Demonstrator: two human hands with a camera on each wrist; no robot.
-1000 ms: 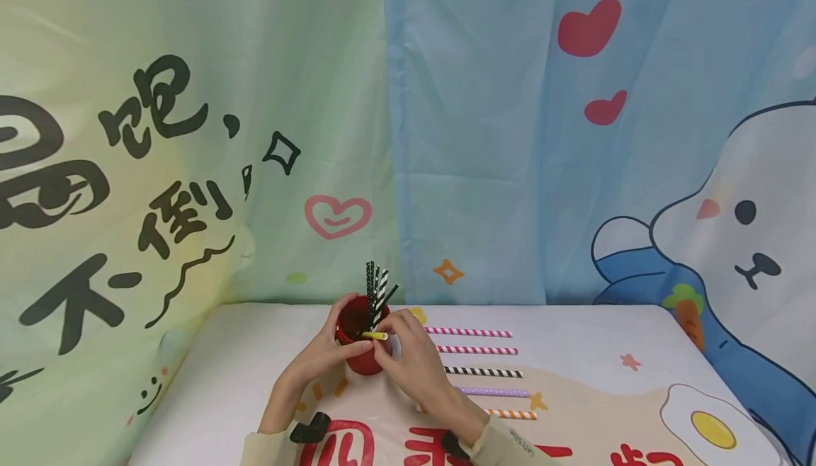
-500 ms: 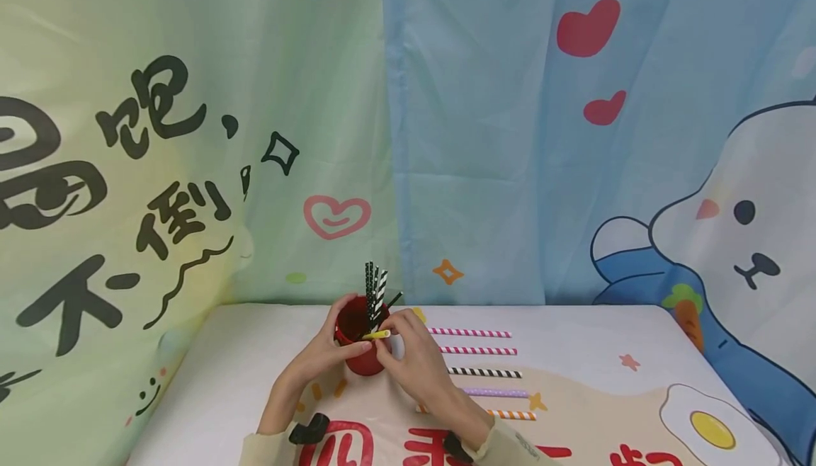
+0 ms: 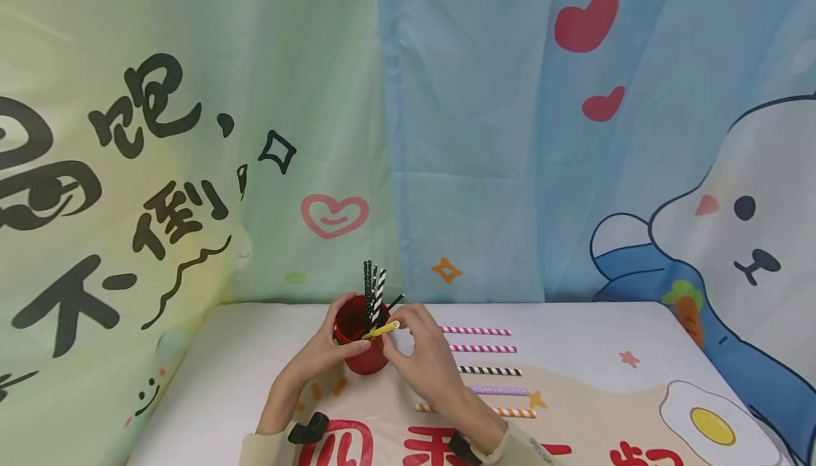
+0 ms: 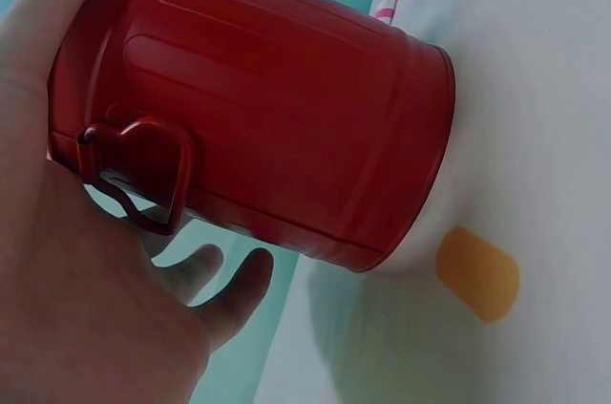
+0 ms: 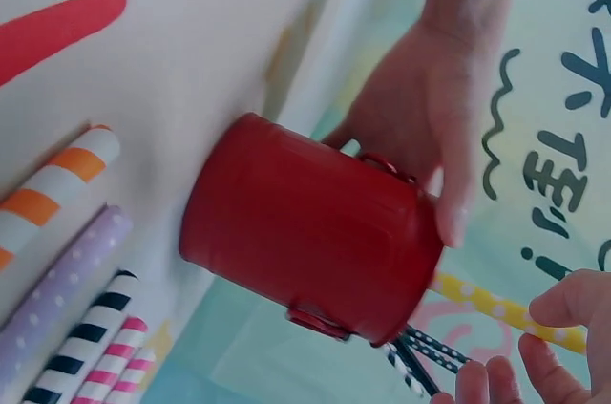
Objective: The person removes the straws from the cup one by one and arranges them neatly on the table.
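Note:
A red metal bucket [image 3: 366, 360] with small side handles stands on the table, several black-and-white paper straws [image 3: 367, 285] poking up from it. My left hand [image 3: 314, 354] grips it at the rim, thumb on the near side; the left wrist view shows the bucket's wall [image 4: 267, 98] and one handle [image 4: 143, 170] by the palm. Between thumb and fingers, my right hand [image 3: 426, 356] pinches a yellow paper straw [image 3: 382, 329] with white dots, tilted across the bucket's mouth. In the right wrist view this yellow straw [image 5: 487, 304] has its far end hidden behind the rim.
Right of the bucket, paper straws lie in a row: two pink-striped [image 3: 482, 348], one black-striped [image 3: 497, 371], one purple dotted [image 3: 500, 390] and one orange-striped [image 3: 518, 413]. My right forearm covers part of them. A printed curtain [image 3: 472, 133] hangs behind the table.
My right hand has moved slightly right and up with the yellow straw, so more of the straw shows and it slants more. The left hand still holds the bucket in place.

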